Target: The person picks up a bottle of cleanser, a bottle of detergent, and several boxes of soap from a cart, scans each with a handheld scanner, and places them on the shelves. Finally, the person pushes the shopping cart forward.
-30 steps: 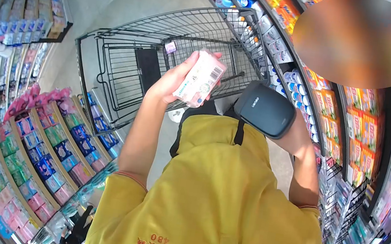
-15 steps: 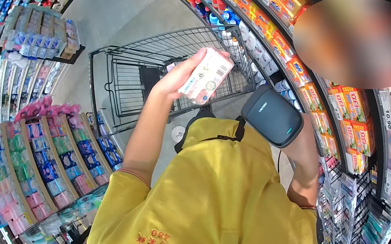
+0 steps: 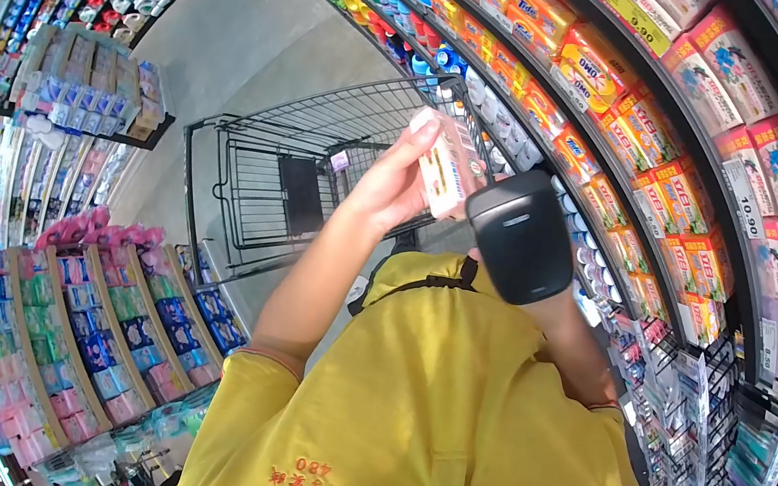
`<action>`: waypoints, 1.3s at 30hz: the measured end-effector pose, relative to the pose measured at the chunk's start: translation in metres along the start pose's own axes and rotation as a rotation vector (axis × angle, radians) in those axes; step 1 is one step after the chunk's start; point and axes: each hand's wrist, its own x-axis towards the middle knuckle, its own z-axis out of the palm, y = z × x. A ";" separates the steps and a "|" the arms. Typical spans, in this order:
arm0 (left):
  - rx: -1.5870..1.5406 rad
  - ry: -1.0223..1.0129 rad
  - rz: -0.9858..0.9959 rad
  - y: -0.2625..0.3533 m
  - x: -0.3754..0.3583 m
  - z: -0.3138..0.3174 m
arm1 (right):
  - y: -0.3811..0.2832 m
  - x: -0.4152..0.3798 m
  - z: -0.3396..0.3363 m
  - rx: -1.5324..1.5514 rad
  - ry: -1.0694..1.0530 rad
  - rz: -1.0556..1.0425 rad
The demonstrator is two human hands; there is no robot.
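"What does the left hand point(image 3: 398, 184) have?"

"A pink-and-white carton point(image 3: 448, 169), held above the shopping cart point(image 3: 251, 187). The thumb lies along its edge and the hand closes round it, though most of the other fingers are behind the carton."

"And the right hand point(image 3: 554, 318)?"

"It holds a black handheld barcode scanner point(image 3: 521, 238). The scanner's broad head covers its own handle and most of the hand (just a wrist and a bit of fingertip peek out), so I can't tell how the fingers wrap."

"Are the two things touching?"

"I can't tell; the head sits right beside the carton's right end, and its underside is out of view."

"What else is hard to read?"

"The print on the carton is too small, and the cart's right side is partly covered by the carton and the hands. A small pale purple box point(image 3: 339, 161) shows in the cart, its label unreadable."

"What differs from half a second ago?"

"The carton's barcode faced us then; now it is turned out of sight. The scanner has moved in toward the carton, and the shelf's OMO pack point(image 3: 591, 67) and 10.90 price tag point(image 3: 744, 203) now sit clear of the blurred oval."
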 end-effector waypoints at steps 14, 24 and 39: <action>0.624 -0.077 0.420 -0.005 0.012 0.086 | -0.039 0.026 -0.039 -0.663 0.348 -0.363; 1.308 -0.169 1.259 -0.012 0.027 0.189 | -0.080 0.035 -0.083 -0.742 0.962 -0.358; 1.132 -0.610 1.344 -0.002 0.076 0.325 | -0.196 0.085 -0.163 -0.533 1.165 -0.774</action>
